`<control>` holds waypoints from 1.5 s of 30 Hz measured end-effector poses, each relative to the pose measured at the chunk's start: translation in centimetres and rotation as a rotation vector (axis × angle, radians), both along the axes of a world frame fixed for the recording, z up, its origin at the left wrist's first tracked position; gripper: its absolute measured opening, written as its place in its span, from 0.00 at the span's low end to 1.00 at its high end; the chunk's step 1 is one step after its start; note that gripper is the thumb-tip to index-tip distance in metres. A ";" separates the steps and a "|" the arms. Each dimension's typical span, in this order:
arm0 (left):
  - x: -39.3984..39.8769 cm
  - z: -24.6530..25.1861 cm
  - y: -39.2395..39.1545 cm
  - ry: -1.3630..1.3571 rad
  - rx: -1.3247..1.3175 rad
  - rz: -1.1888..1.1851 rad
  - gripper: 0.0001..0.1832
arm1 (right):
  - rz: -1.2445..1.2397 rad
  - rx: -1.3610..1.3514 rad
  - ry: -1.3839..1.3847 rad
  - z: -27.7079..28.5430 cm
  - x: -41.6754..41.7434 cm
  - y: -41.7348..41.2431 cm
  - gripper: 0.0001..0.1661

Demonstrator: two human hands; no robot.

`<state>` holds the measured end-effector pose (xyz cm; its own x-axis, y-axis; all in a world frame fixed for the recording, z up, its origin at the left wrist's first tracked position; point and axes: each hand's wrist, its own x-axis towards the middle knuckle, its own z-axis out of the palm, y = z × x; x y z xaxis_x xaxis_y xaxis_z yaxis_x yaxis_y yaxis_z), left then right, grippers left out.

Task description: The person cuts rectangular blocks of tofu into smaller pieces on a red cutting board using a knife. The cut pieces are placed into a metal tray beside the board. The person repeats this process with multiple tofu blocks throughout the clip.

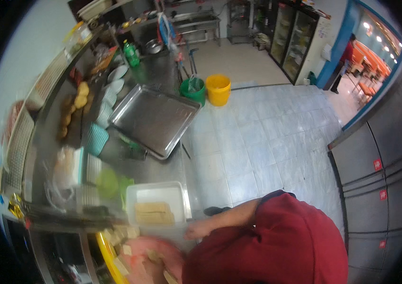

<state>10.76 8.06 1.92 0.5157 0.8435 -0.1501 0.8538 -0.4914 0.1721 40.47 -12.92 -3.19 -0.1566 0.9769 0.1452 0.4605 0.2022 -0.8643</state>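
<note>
My left hand [154,270], at the bottom of the view, grips a pale yellowish block [154,255] over a round pinkish-red surface [162,245], possibly a cutting board. More pale blocks [124,232] lie along its far left side, by a curved yellow rim [106,254]. My right hand [198,230] is blurred beside the near corner of a white plastic tub [155,191]; whether it touches the tub or holds anything cannot be told. Inside the tub lie tan rectangular slabs [154,213].
A large metal tray [155,122] rests on the steel counter, its corner overhanging the floor side. Stacked teal dishes [97,139] and a green bottle [131,53] stand along it. Green [193,91] and yellow [218,90] buckets stand on the floor. Steel cabinets [364,184] rise behind me; a person [345,60] is in the doorway.
</note>
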 end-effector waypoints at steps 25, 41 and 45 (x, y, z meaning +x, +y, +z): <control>1.8 -1.8 -5.0 -0.062 0.014 0.188 0.46 | -0.018 -0.881 0.029 11.9 1.0 6.8 0.41; 4.1 -4.2 -3.0 -0.257 -0.050 0.297 0.45 | 0.026 -0.816 0.049 10.7 1.0 6.3 0.36; 1.8 -5.1 -3.1 -0.362 -0.038 0.185 0.47 | 0.051 -0.880 0.055 12.1 0.9 6.9 0.39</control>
<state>12.56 4.95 -3.16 0.3811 0.9243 -0.0197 0.8079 -0.3226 0.4931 41.34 -6.05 8.94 -0.2181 0.7298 -0.6479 0.4221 -0.5280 -0.7369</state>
